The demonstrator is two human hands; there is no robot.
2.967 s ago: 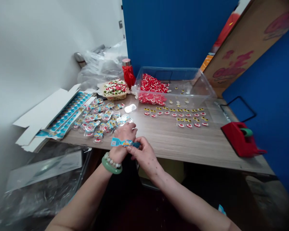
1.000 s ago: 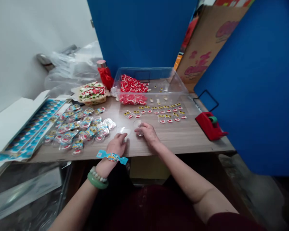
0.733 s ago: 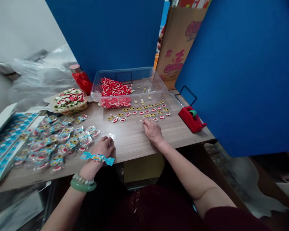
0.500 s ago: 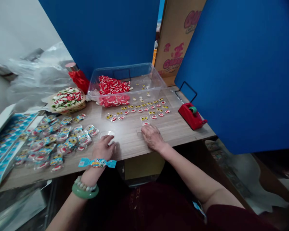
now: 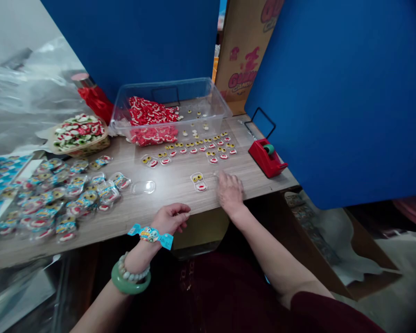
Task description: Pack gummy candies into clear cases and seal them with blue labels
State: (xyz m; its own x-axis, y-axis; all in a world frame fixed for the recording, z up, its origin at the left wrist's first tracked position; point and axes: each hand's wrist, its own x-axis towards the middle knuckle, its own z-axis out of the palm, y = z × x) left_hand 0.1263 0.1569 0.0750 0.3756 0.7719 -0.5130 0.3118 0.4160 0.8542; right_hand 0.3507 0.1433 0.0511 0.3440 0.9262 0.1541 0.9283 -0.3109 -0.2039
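**Left hand [image 5: 171, 218] and right hand [image 5: 230, 193] empty at near edge of wood-grain table [image 5: 180, 199]**

Right hand rests at centre-right, fingers close together, fingertips on the tabletop, just right of a clear blister tray [image 5: 198, 181] holding yellow eye gummies and a red lips piece. That tray sits alone in open table space, apart from the rows of gummy pieces [image 5: 197, 150] above it, probably where it is easy to reach. Left hand hovers at the table edge, fingers slightly curled and apart, clamped on nothing. An empty clear tray [image 5: 143, 187] lies between the sealed candy packs [image 5: 86, 199] at left and the filled tray. A blue printed wrapper strip [image 5: 150, 236] lies across the left wrist, above a green bangle [image 5: 130, 280] and a beaded bracelet [image 5: 133, 273]; its small lettering is unreadable.

Upper centre: clear plastic tub [image 5: 208, 92] with loose red gummies [image 5: 152, 122]. Upper left: woven basket [image 5: 90, 148] of mixed gummies. Right: red tape dispenser [image 5: 265, 159], within reach. Behind it, a cardboard carton [image 5: 244, 55] has pink lettering, apparently "GUMMY CANDY", partly cut off by the top of the frame.
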